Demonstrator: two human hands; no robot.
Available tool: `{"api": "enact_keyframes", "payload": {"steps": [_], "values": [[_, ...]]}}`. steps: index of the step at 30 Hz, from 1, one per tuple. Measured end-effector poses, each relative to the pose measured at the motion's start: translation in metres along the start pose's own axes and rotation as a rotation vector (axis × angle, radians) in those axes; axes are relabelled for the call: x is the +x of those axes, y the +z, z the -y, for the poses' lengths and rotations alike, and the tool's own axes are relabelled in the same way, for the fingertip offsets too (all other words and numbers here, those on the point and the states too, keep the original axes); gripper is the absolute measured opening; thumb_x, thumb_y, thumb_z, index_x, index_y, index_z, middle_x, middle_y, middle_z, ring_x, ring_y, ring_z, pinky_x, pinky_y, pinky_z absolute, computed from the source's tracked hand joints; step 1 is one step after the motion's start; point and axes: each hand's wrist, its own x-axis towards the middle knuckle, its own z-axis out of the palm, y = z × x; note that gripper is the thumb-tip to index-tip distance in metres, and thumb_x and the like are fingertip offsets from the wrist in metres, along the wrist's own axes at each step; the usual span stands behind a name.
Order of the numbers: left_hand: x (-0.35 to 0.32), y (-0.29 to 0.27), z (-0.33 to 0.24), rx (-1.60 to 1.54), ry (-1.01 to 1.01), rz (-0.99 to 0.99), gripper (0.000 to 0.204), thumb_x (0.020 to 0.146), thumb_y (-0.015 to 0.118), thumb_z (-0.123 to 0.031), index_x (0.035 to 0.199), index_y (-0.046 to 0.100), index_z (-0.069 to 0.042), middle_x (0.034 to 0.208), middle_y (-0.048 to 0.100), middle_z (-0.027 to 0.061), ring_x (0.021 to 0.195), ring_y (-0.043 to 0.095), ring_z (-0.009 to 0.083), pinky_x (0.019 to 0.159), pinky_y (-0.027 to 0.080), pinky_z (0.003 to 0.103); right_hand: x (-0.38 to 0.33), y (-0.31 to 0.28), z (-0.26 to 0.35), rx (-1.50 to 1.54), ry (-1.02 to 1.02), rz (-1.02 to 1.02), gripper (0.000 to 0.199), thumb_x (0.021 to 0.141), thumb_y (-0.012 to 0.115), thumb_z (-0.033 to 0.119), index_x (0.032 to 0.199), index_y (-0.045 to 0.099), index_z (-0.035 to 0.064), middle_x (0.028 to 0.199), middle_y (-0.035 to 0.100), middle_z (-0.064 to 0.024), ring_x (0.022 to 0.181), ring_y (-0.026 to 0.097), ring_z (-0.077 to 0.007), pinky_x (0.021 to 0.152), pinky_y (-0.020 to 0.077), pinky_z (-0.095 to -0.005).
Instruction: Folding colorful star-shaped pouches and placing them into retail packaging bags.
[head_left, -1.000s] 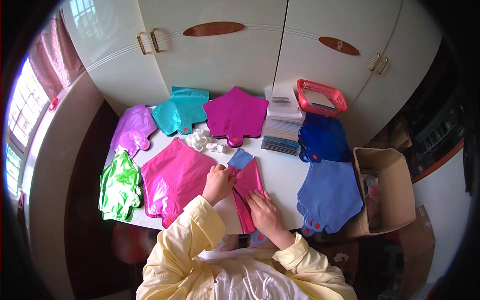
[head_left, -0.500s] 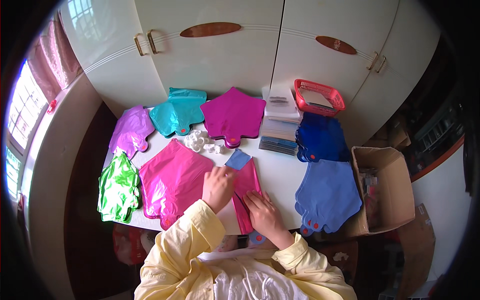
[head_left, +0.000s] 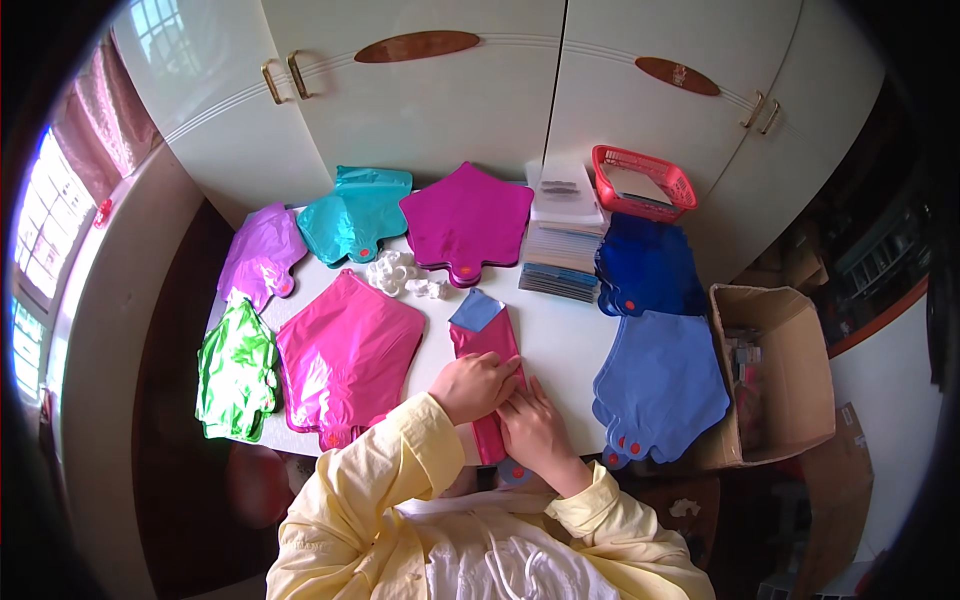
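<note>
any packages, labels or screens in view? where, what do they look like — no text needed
Cardboard box: right of table, brown, open.
Red basket: table's far right, rectangular, mesh walls.
Stack of flat packets: left of basket, white over blue-grey.
Folded pink balloon: under both hands, blue tip.
No screens.

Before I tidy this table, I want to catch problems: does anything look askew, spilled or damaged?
Nothing looks spilled or damaged. The light blue balloon stack hangs over the table's near edge, and the green balloons look crumpled beside the flat pink stack. Both hands, left and right, press a folded pink balloon.
</note>
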Motion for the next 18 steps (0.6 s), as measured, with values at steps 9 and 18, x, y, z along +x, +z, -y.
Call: {"api": "enact_keyframes", "payload": {"steps": [9,18], "values": [[0.016,-0.001,0.002,0.03,-0.179,0.041,0.04,0.093,0.045,-0.026,0.118,0.054,0.003,0.067,0.063,0.0165,0.057,0.063,0.0325,0.054,0.051,0.043,0.001,-0.003,0.001,0.014,0.019,0.055,0.034,0.081,0.051,0.007,0.113,0.06,0.0003,0.121,0.057,-0.0169,0.119,0.05,-0.0304,0.104,0.0343,-0.0492],[0.033,-0.003,0.016,0.042,-0.284,0.078,0.045,0.093,0.043,-0.029,0.126,0.05,0.001,0.058,0.061,0.0159,0.052,0.061,0.0344,0.052,0.051,0.044,-0.001,-0.001,-0.001,-0.008,0.014,0.051,0.042,0.079,0.055,0.006,0.121,0.057,0.0035,0.126,0.056,-0.0135,0.118,0.052,-0.0275,0.104,0.0343,-0.0497]]}}
